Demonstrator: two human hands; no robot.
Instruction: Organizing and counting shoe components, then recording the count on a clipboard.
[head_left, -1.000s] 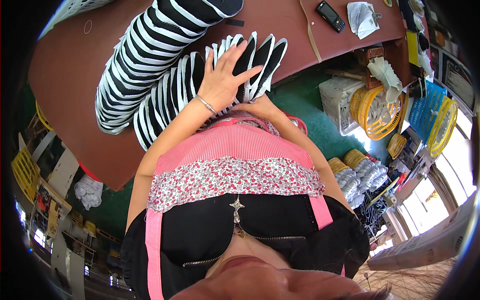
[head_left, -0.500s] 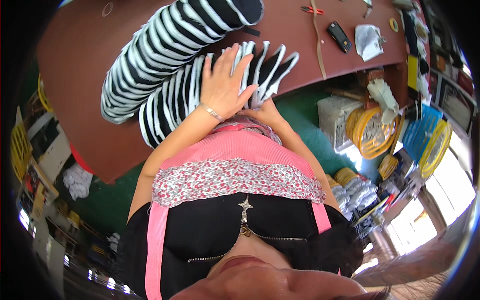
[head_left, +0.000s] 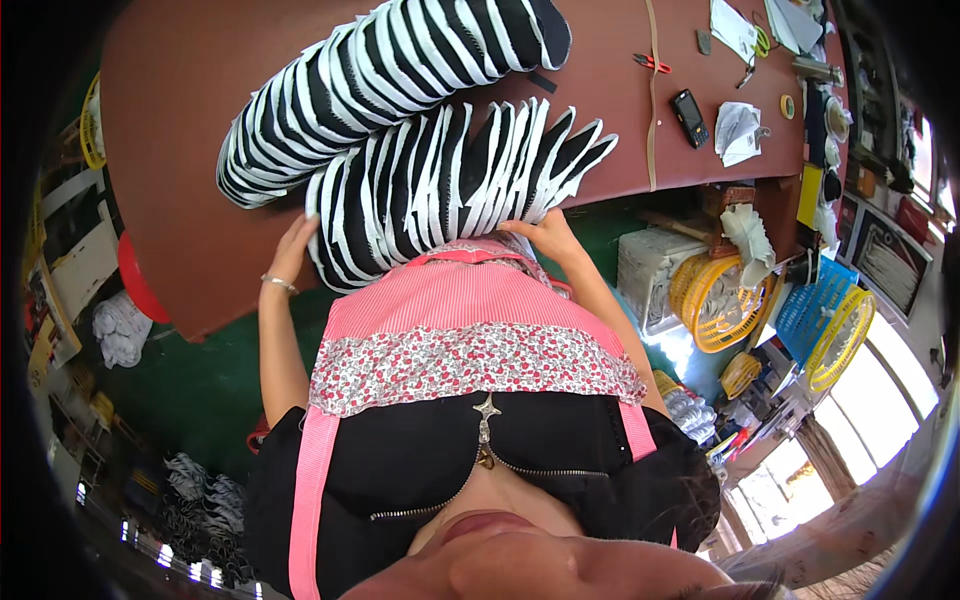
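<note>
- Our far cloth stack [head_left: 390,85] lies packed; our near cloth stack [head_left: 400,200] fans unevenly.
- Our left hand [head_left: 290,255], unclenched, touches its left end; our right hand [head_left: 552,240]'s grip we cannot tell.

In the upper right of the frame, a black handheld device [head_left: 689,119] lay on the reddish-brown tabletop [head_left: 180,150], between a long tan strip [head_left: 653,130] and some white papers [head_left: 738,130]. Red snips [head_left: 641,61] crossed the strip. Lower right, a yellow basket [head_left: 688,292] held pale pieces [head_left: 722,310], near a blue basket [head_left: 806,308]. Toward the left edge, a white bundle [head_left: 120,332] showed below a red rounded object [head_left: 138,276].
</note>
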